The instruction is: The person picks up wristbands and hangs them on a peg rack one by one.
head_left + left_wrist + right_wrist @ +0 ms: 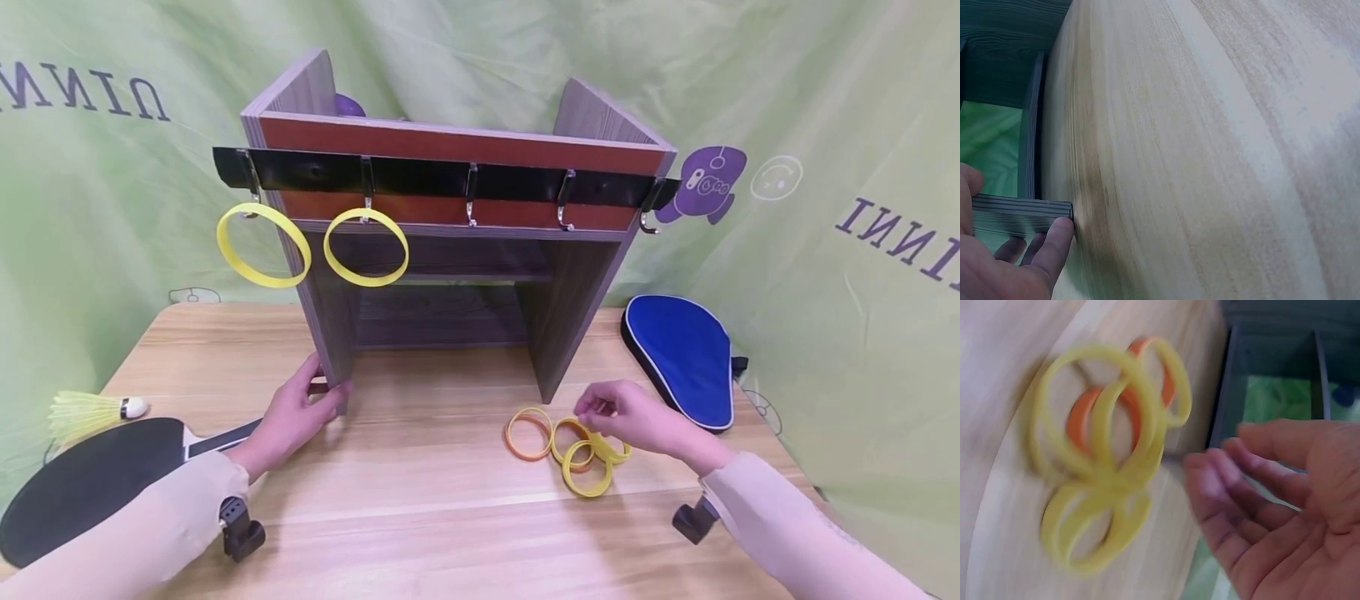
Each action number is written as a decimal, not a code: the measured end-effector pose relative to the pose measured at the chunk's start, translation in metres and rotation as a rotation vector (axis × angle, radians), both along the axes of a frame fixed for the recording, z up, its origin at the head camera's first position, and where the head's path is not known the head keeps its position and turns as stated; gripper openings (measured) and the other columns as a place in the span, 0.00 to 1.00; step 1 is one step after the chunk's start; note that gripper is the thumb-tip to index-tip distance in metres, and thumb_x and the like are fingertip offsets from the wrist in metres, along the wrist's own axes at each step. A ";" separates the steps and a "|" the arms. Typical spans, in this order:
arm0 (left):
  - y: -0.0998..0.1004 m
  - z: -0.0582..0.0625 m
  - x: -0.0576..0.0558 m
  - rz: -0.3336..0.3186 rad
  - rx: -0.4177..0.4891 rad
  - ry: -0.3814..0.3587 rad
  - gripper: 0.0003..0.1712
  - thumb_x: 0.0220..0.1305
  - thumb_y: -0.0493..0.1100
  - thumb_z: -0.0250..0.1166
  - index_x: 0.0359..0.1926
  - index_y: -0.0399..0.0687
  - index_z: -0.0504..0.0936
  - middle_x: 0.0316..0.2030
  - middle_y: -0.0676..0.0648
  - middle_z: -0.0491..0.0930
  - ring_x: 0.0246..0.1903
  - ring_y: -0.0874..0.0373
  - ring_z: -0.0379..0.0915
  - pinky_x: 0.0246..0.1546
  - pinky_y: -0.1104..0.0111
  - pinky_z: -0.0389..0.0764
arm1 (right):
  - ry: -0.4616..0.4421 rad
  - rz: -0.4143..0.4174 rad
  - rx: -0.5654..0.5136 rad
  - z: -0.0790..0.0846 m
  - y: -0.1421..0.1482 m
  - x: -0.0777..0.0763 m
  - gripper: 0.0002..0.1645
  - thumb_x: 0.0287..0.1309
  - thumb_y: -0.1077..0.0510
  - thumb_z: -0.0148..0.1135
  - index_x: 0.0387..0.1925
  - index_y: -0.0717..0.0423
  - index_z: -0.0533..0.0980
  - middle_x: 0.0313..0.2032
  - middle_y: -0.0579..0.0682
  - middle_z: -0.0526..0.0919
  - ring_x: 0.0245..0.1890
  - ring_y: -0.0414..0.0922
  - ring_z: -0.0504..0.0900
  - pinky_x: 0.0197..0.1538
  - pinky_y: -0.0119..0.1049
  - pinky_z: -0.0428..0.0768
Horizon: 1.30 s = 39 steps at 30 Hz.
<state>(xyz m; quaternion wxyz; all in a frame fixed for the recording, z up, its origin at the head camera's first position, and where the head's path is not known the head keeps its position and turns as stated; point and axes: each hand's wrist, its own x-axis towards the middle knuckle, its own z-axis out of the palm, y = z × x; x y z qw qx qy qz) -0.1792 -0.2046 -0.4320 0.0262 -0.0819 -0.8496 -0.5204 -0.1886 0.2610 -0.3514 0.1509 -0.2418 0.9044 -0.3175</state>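
My left hand (296, 414) grips the lower front edge of the left side panel of a grey wood-grain shelf (450, 137). In the left wrist view, fingers and thumb lie on both sides of that panel (1019, 212). My right hand (626, 412) hovers by a loose pile of yellow and orange silicone wristbands (587, 468), its fingers loosely bent and holding nothing. The right wrist view shows the fingertips apart from the wristbands (1107, 425). Two yellow wristbands, one on the far left (262, 279) and one beside it (366, 279), hang from the shelf's black hook rail (427, 173).
Three bare hooks, including a middle one (471, 196), line the rail's right part. A black paddle (97, 483) and a yellow shuttlecock (86, 414) lie at the left. A blue racket case (682, 354) lies at the right. Green printed cloth (847, 333) surrounds the wooden table (420, 533).
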 end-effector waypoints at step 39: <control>0.001 0.001 0.002 -0.004 0.005 -0.003 0.38 0.77 0.42 0.60 0.80 0.44 0.56 0.66 0.27 0.72 0.60 0.31 0.77 0.43 0.68 0.87 | -0.176 0.010 -0.067 -0.022 0.033 0.012 0.09 0.69 0.62 0.63 0.42 0.67 0.80 0.34 0.53 0.84 0.32 0.37 0.80 0.37 0.32 0.87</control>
